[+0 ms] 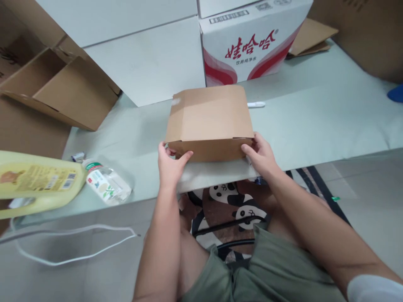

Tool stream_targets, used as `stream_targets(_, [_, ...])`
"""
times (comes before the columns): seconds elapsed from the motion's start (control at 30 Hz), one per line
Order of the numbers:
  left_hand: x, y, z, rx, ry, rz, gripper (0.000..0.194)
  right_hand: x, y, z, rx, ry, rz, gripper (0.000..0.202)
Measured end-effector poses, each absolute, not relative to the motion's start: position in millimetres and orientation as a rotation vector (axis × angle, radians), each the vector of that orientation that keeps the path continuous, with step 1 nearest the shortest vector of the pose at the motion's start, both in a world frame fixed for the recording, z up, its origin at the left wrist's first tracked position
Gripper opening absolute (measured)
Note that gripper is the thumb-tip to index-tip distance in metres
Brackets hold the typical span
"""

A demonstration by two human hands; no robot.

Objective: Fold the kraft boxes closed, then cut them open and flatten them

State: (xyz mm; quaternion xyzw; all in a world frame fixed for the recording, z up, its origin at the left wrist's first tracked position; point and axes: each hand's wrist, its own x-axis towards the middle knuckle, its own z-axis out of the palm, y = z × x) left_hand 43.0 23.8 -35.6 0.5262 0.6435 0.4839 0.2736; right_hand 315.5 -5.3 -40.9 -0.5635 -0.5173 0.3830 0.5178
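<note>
A brown cardboard box [214,113] is held at the front edge of the pale green surface, its near side facing me. At the box's near left corner, my left hand [171,163] grips with the thumb on the front panel and the fingers around the side. My right hand [260,153] holds the near right corner in the same way, thumb on the front. Parts of the fingers of both hands are hidden behind the cardboard. A white pen-like object [256,104] lies just beyond the box's right side.
White cartons [151,63] and a red-lettered carton [248,50] stand behind the box. Left are an open cardboard box [75,90], a yellow jug [37,182] and a clear bottle [108,182]. Flattened cardboard [311,37] lies at the back right. A white cable [75,260] hangs lower left.
</note>
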Motion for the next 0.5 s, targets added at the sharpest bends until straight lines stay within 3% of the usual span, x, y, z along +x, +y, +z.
stream_targets(0.17, [45,16,-30,1.414,1.342,1.419,0.037,322,-6,-41,-1.362,-1.093,0.851,0.04])
stream_targets(0.3, [38,18,-35,1.181,1.141,1.536,0.031,325,-3,-40,-1.327,-0.898,0.777,0.024])
stream_targets(0.5, [14,26,-54,1.136,1.302,1.381,0.027,332,-6,-37,-1.112,-0.966,0.864,0.027])
